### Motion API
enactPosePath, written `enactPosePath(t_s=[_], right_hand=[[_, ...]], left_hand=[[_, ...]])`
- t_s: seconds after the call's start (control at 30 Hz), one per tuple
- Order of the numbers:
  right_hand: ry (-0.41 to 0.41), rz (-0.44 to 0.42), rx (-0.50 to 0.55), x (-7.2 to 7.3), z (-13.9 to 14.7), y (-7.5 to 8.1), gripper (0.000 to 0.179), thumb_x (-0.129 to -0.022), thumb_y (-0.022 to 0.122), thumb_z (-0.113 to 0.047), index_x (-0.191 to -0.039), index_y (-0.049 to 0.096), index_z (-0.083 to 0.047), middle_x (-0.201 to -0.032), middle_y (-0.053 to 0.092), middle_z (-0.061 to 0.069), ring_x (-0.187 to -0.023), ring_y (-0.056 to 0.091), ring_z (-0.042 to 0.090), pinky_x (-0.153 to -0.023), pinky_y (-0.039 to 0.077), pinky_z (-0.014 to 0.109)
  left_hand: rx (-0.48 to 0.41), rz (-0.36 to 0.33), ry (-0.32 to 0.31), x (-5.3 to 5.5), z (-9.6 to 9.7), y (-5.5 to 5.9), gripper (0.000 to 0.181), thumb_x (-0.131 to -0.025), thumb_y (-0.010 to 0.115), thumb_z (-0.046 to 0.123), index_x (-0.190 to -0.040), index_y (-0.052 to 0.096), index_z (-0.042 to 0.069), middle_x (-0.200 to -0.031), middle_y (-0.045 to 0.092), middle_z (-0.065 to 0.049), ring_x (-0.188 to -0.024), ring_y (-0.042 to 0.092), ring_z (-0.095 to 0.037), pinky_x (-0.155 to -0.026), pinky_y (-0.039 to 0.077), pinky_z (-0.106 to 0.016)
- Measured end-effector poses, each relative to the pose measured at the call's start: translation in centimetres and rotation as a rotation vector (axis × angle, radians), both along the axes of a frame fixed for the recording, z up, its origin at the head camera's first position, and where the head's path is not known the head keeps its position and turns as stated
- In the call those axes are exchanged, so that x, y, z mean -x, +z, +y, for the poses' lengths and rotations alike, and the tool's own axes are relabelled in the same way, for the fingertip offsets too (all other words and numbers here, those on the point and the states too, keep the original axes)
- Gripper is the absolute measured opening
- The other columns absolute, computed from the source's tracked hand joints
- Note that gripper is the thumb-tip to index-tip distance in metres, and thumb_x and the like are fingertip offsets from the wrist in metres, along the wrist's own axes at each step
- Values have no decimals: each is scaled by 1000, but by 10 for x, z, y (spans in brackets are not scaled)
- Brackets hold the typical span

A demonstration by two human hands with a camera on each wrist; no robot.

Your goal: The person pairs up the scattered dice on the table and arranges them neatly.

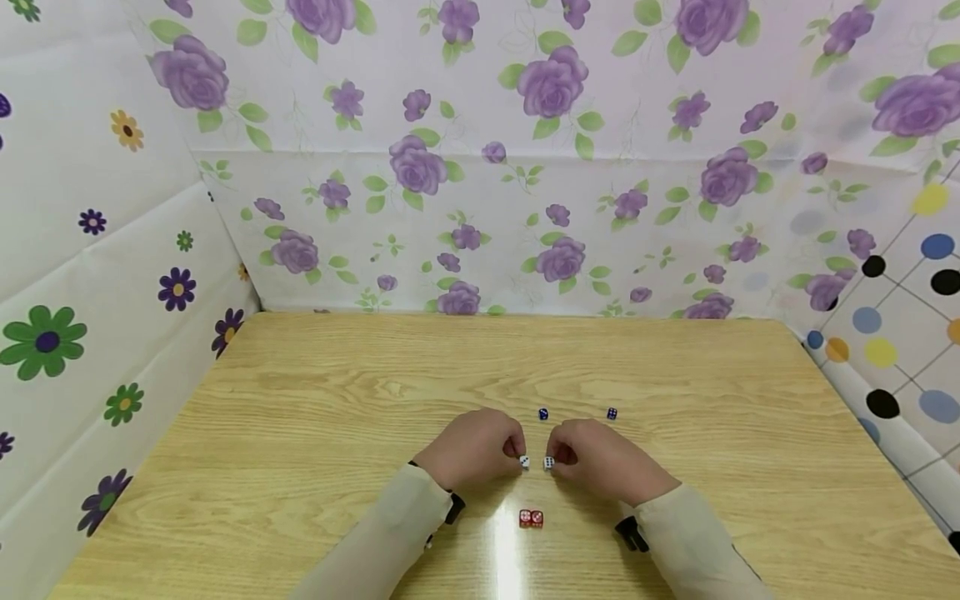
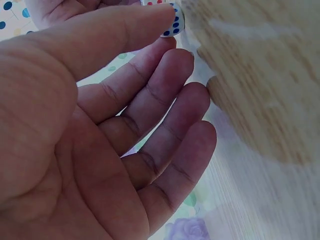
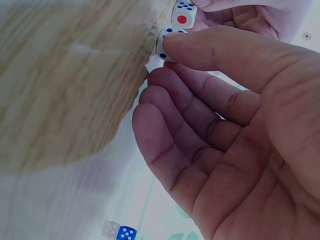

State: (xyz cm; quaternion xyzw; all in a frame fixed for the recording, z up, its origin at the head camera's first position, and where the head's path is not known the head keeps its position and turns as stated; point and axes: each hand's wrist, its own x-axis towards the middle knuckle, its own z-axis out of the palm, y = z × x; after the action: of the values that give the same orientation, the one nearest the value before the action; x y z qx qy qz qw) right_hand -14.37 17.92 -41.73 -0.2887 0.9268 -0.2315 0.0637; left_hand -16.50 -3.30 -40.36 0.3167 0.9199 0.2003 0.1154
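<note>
Two white dice stand a small gap apart near the middle of the wooden table. My left hand (image 1: 482,448) pinches the left white die (image 1: 524,462) between thumb and index finger. The right white die (image 1: 549,462) is pinched the same way by my right hand (image 1: 596,457). In the left wrist view my thumb covers part of a white die (image 2: 177,22) with blue pips. The right wrist view has my thumb on one white die (image 3: 161,46), with the other white die (image 3: 184,15), a red pip facing out, close beyond it.
Two red dice (image 1: 531,518) sit side by side, nearer me than the hands. Beyond the hands are a left blue die (image 1: 543,413) and a right blue die (image 1: 612,413), set apart. Flowered cloth (image 1: 420,233) hangs behind the wooden table (image 1: 337,375).
</note>
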Motion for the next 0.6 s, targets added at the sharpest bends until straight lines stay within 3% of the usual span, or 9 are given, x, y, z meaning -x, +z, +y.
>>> enactPosePath(t_s=[0.6], right_hand=[[0,-2,-10,-1,-4,-1,7,-84,71,-13,-83,66,-18,-76,57,-14,-68,50,0,-62,46,21]], left_hand=[[20,-4,-2,0,4,-2,4,-81,73,22,-80,69,23,-75,58,18,-70,54,0,-68,46,-21]])
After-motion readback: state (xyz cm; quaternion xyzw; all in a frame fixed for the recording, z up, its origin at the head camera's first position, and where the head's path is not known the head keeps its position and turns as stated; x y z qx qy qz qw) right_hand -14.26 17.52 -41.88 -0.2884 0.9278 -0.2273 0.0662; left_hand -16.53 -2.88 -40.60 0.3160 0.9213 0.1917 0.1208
